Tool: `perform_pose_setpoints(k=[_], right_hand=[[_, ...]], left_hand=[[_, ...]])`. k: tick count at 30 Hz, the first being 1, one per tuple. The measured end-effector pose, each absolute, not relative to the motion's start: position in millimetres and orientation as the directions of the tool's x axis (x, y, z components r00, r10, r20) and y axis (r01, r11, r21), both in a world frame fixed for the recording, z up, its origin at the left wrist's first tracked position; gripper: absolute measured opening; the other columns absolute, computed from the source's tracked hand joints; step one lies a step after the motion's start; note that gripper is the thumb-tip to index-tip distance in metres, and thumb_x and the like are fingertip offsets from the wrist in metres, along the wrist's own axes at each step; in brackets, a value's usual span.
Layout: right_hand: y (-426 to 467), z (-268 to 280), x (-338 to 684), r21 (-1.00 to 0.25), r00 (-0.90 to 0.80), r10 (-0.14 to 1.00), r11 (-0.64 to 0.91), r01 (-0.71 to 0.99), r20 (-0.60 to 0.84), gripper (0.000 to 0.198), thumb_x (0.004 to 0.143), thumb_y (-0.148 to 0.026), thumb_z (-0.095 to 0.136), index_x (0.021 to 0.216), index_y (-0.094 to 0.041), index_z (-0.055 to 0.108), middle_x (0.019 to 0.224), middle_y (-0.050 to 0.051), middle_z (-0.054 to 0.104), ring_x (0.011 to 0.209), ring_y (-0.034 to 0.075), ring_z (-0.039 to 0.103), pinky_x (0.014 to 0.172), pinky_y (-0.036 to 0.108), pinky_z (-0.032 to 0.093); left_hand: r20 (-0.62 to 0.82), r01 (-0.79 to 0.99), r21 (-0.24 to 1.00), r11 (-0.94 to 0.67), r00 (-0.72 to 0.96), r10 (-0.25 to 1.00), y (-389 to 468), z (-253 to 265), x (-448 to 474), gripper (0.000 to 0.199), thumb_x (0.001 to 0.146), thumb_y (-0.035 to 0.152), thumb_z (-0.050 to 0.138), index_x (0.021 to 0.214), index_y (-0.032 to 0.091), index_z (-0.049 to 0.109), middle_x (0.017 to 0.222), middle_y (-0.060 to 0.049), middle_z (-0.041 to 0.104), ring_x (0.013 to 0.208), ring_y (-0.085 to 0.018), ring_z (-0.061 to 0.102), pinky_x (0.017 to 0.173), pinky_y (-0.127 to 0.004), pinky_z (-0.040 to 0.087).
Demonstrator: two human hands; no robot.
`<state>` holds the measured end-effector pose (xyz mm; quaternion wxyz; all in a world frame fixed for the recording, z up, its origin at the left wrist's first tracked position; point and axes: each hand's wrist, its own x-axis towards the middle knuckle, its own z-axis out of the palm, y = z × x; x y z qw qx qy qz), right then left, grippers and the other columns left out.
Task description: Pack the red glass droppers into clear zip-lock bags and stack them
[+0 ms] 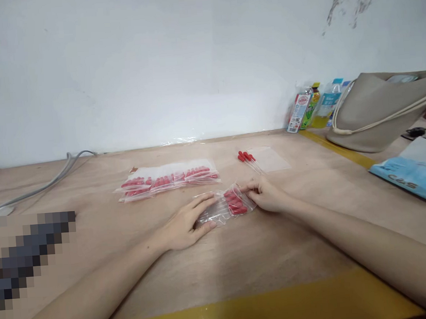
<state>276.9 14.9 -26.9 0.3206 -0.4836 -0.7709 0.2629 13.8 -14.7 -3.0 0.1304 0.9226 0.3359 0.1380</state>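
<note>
A clear plastic bag lies on the table, with several red-bulbed droppers inside. Their red rubber bulbs fill its right end. Across the bag's left end rests my left hand, thumb and fingers stretched apart. My right hand is closed in a pinch at the bag's right edge, by the bulbs. Just beyond it are a few loose droppers with red bulbs, beside a flat whitish bag or sheet. Farther left, filled bags of droppers lie overlapping in a row.
A grey cable runs along the table's left side. Drink bottles and a carton stand by the wall at right, beside a grey-beige bag. A blue tissue pack lies nearer. Yellow tape lines the front edge.
</note>
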Motion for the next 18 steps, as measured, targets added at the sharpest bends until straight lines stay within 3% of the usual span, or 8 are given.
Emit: perform_pose_setpoints(k=[4, 9, 13, 18], right_hand=[[15, -21, 273, -0.831, -0.205, 0.965, 0.247, 0.498, 0.164, 0.026, 0.074, -0.022, 0.048, 0.086, -0.015, 0.071, 0.074, 0.003, 0.069, 0.061, 0.014, 0.058, 0.057, 0.024, 0.045], [8, -10, 259, -0.772, -0.109, 0.959, 0.274, 0.573, 0.26, 0.033, 0.073, -0.046, 0.056, 0.07, -0.017, 0.071, 0.067, 0.003, 0.066, 0.065, 0.015, 0.059, 0.058, 0.024, 0.043], [7, -16, 252, -0.846, -0.088, 0.962, 0.27, 0.459, 0.259, 0.023, 0.07, -0.04, 0.061, 0.075, -0.019, 0.071, 0.071, 0.002, 0.068, 0.068, 0.016, 0.061, 0.06, 0.024, 0.045], [12, -22, 254, -0.984, -0.094, 0.993, 0.082, 0.158, 0.068, 0.017, 0.072, -0.032, 0.058, 0.078, -0.017, 0.058, 0.066, 0.001, 0.065, 0.057, 0.013, 0.059, 0.054, 0.024, 0.046]], left_hand=[[0.168, 0.579, 0.327, -0.747, 0.742, 0.649, -14, -3, 13, 0.049, 0.089, 0.039, 0.044, 0.135, 0.027, 0.033, 0.142, -0.005, 0.031, 0.128, -0.023, 0.034, 0.105, -0.041, 0.031], [0.174, 0.559, 0.32, -0.765, 0.759, 0.627, -13, -3, 14, 0.049, 0.089, 0.037, 0.045, 0.135, 0.026, 0.032, 0.141, -0.005, 0.034, 0.127, -0.023, 0.035, 0.104, -0.042, 0.032], [0.176, 0.56, 0.322, -0.763, 0.757, 0.63, -12, -3, 14, 0.049, 0.089, 0.037, 0.045, 0.135, 0.026, 0.033, 0.141, -0.005, 0.033, 0.127, -0.023, 0.035, 0.104, -0.042, 0.032], [0.179, 0.57, 0.327, -0.753, 0.746, 0.642, -13, -2, 14, 0.05, 0.089, 0.037, 0.044, 0.136, 0.026, 0.031, 0.14, -0.005, 0.035, 0.127, -0.022, 0.036, 0.104, -0.041, 0.033]])
